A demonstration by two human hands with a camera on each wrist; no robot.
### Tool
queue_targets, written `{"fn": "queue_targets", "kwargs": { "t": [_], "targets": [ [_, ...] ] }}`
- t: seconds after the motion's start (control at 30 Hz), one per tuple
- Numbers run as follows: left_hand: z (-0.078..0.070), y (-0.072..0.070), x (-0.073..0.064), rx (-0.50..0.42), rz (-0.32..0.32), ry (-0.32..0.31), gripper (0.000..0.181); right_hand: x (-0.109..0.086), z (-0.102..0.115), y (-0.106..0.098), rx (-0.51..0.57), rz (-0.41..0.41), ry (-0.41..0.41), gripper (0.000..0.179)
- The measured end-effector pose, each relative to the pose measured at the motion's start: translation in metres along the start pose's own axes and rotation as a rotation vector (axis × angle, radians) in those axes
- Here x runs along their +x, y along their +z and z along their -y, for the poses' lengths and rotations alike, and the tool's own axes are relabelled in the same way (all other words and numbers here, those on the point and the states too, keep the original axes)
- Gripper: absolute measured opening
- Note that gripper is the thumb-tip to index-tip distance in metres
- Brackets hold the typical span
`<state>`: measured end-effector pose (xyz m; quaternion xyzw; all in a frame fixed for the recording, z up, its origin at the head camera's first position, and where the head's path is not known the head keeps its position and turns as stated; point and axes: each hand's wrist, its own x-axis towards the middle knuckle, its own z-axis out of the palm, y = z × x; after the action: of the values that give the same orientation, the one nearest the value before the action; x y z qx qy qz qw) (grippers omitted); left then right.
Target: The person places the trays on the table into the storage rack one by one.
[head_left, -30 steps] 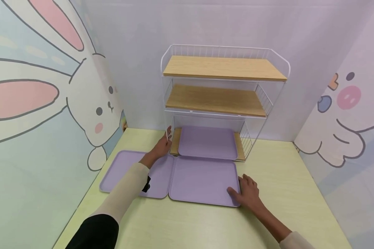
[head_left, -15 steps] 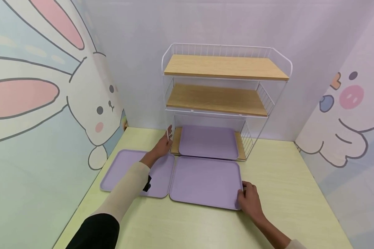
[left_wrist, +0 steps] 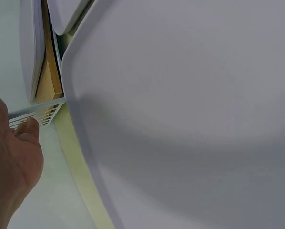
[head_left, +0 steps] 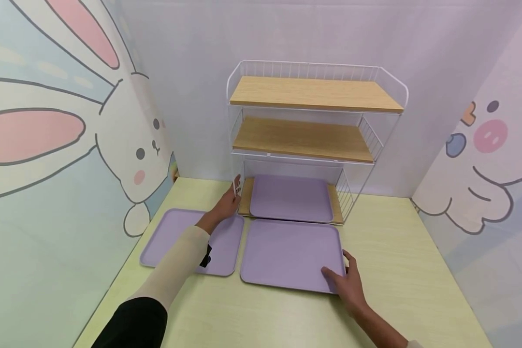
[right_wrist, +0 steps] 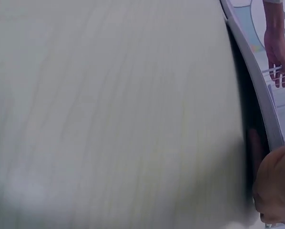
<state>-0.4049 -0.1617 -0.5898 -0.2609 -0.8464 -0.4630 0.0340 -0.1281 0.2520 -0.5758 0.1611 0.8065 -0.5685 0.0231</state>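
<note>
A three-tier wire rack with wooden shelves stands against the back wall. My left hand holds its lower left side, the fingers reaching past the white wires. In front of the rack lies a lilac tray. My right hand grips this tray's right edge, thumb on top and fingers underneath. In the right wrist view, a dark gap shows below the tray's rim, beside the right hand. A second lilac tray rests on the rack's bottom shelf.
Under my left forearm, another lilac tray lies on the pale wooden table. The middle shelf and top shelf are bare wood. Printed cartoon walls enclose the table on both sides.
My right hand has taken hold of the front tray's right edge and drawn it slightly right, widening the gap to the left tray. The left hand has stayed on the rack.
</note>
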Motion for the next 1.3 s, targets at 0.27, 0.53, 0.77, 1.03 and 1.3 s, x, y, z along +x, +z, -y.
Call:
{"fn": "queue_targets", "kwargs": {
  "t": [0.27,0.53,0.77,1.03,1.3],
  "targets": [
    [-0.070,-0.008,-0.013,-0.006,0.028,-0.106,0.073,0.003,-0.005,-0.001,0.098,0.031,0.035,0.127],
    [-0.069,-0.008,-0.011,-0.003,0.027,-0.113,0.074,0.003,-0.011,-0.002,0.152,0.040,0.072,0.128],
    [-0.070,-0.007,-0.010,-0.007,0.030,-0.110,0.073,0.002,-0.011,0.000,0.215,0.013,0.088,0.125],
    [-0.068,-0.007,-0.011,-0.011,0.032,-0.104,0.073,-0.001,0.012,-0.003,0.315,0.013,0.082,0.124],
    [-0.067,-0.007,-0.010,-0.018,0.045,-0.099,0.076,0.001,0.048,-0.019,0.370,0.028,0.087,0.124]
  ]
}}
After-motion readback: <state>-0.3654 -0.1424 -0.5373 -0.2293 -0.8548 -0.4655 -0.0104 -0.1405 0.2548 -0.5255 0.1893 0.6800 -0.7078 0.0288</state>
